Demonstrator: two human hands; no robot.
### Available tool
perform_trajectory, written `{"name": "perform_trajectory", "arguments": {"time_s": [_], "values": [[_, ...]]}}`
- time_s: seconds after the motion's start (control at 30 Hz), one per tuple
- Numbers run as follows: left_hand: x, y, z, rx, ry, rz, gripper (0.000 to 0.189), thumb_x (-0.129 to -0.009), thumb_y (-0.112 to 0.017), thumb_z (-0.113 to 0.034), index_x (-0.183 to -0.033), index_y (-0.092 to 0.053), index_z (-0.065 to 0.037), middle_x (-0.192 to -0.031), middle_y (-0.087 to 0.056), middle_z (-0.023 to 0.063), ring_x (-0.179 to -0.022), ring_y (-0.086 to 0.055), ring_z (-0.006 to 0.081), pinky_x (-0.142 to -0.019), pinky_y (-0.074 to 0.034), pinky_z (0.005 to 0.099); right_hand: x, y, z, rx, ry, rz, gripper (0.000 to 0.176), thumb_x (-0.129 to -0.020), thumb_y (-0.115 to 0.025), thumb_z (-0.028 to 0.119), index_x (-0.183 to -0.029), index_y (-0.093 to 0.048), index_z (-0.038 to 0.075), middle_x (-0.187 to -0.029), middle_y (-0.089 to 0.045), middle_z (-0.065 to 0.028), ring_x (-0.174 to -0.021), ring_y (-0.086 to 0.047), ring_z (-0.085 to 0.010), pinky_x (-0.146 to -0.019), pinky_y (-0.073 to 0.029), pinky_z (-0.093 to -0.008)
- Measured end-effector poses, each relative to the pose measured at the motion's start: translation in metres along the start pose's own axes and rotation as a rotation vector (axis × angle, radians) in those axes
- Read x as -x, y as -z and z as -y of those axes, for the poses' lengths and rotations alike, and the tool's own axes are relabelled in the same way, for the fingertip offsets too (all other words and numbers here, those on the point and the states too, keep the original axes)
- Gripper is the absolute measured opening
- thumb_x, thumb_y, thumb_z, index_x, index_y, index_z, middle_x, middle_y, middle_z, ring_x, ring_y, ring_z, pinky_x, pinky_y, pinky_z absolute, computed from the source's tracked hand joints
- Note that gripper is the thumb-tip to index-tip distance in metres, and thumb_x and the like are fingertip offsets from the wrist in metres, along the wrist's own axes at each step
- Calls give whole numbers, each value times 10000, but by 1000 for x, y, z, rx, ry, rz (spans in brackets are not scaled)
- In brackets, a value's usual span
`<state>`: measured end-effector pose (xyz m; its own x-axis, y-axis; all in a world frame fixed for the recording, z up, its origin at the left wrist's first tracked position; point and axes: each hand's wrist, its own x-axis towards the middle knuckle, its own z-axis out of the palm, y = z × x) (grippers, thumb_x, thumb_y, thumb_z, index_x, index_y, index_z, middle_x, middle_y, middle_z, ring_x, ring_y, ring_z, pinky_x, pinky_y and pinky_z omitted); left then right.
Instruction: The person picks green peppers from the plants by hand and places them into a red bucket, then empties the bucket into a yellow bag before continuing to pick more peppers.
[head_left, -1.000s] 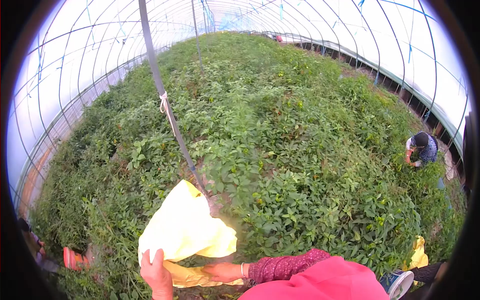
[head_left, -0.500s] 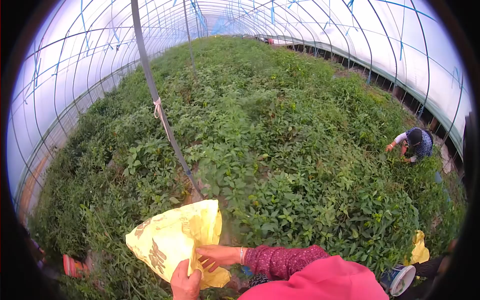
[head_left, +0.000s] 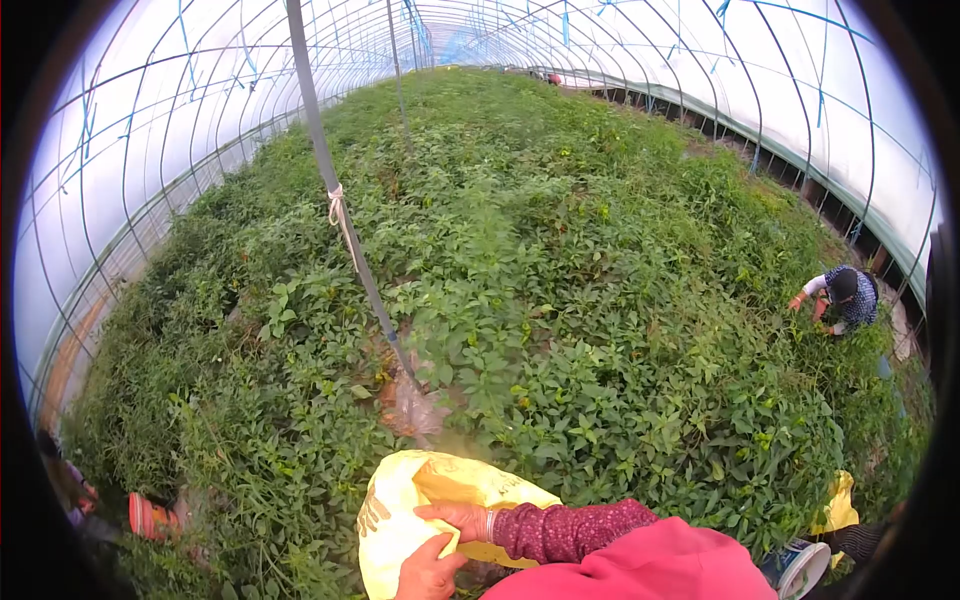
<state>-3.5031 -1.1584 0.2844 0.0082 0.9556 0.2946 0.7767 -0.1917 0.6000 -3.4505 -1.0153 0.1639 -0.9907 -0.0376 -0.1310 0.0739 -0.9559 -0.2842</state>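
Note:
A yellow sack with dark printing is held at the bottom centre, its mouth gaping toward the right. My left hand pinches the near edge of the mouth, thumb on top. Just above it, my right hand, with a band at the wrist and a maroon patterned sleeve, closes on the rim, its fingers pointing left. The two hands are close together. What lies inside the sack is hidden by its folds.
Leafy green plants fill the plastic tunnel. A slanting metal pole stands ahead. Another person bends among plants at right. A white bucket and second yellow sack lie lower right; a red-orange container lies lower left.
The sack and both my hands have moved right and down, nearer my body. The sack has turned, and its mouth shows wider. The view has shifted slightly.

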Motion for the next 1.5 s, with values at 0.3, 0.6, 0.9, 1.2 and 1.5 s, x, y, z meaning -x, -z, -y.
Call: {"name": "perform_trajectory", "arguments": {"time_s": [0.3, 0.6, 0.9, 1.2, 1.5], "values": [[17, 61, -13, 72, 158, -197, 479, -772, -634, -57, -1232, -503, -46, -1252, -490, 188, -1151, -486, 350, -953, -396, 395, 0, -37, 28, 606, 90, -188, 427, -845, -553, 143, -1231, -470, -21, -1160, -565, -100, -1004, -555, -176, -875, -455, -303], [37, 73, 23, -392, 228, -116, 1015, -534, -828, -161, -1361, -258, -14, -1357, -336, 208, -1243, -343, 387, -993, -319, 445, 17, -83, 32, 1181, -247, 164, 584, -832, -579, 327, -1342, -413, 96, -1349, -452, -41, -1186, -429, -176, -1011, -326, -292], [67, 50, 37, 268, 638, 64, 623, -730, -743, -178, -1254, -445, -20, -1178, -550, 141, -1040, -551, 248, -815, -465, 378, 0, -88, 9, 1200, -352, 303, 460, -735, -634, 247, -1157, -569, 77, -1068, -617, -105, -998, -537, -243, -918, -385, -326], [74, 31, 57, 122, 608, -168, 287, -678, -706, -90, -961, -654, -85, -824, -656, 150, -787, -635, 332, -664, -489, 366, 3, -98, 1, 1287, -292, 259, 552, -892, -542, 345, -1315, -393, 23, -1210, -519, -83, -1076, -448, -160, -951, -344, -294], [90, 39, 78, -331, 607, -334, 253, -646, -692, -51, -888, -621, -57, -741, -629, 143, -707, -611, 338, -619, -471, 404, 33, -80, 6, 1597, 71, 9, 639, -832, -611, 291, -1350, -351, 22, -1315, -459, -147, -1198, -440, -241, -1012, -330, -319]]}}
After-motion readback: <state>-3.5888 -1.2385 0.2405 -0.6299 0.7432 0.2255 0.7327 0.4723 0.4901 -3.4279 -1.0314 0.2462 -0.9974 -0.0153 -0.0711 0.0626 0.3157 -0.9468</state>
